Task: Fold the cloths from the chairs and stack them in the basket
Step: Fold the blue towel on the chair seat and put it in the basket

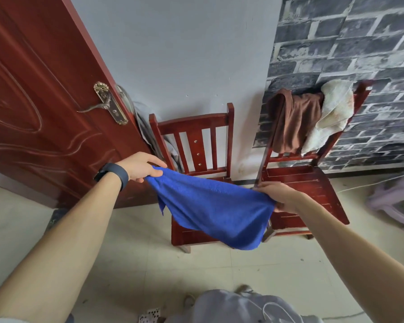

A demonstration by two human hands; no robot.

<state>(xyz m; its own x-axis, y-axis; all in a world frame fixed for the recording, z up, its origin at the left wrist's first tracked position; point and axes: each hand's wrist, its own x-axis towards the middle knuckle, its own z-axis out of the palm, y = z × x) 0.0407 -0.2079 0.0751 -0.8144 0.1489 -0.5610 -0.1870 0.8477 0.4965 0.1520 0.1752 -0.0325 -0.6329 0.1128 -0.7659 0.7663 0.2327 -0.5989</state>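
Note:
A blue cloth (215, 210) hangs stretched in the air in front of the left red wooden chair (194, 136). My left hand (140, 166) pinches its upper left corner. My right hand (280, 197) grips its right corner, lower down. The cloth sags between them and covers most of that chair's seat. On the back of the right red chair (308, 183) hang a brown cloth (294, 120) and a cream cloth (331, 113) side by side. No basket is in view.
A red-brown door (44, 101) with a brass handle stands open at the left, close to the left chair. A pale purple plastic stool (397, 201) sits at the right edge. The floor is beige tile. Grey brick wallpaper covers the right wall.

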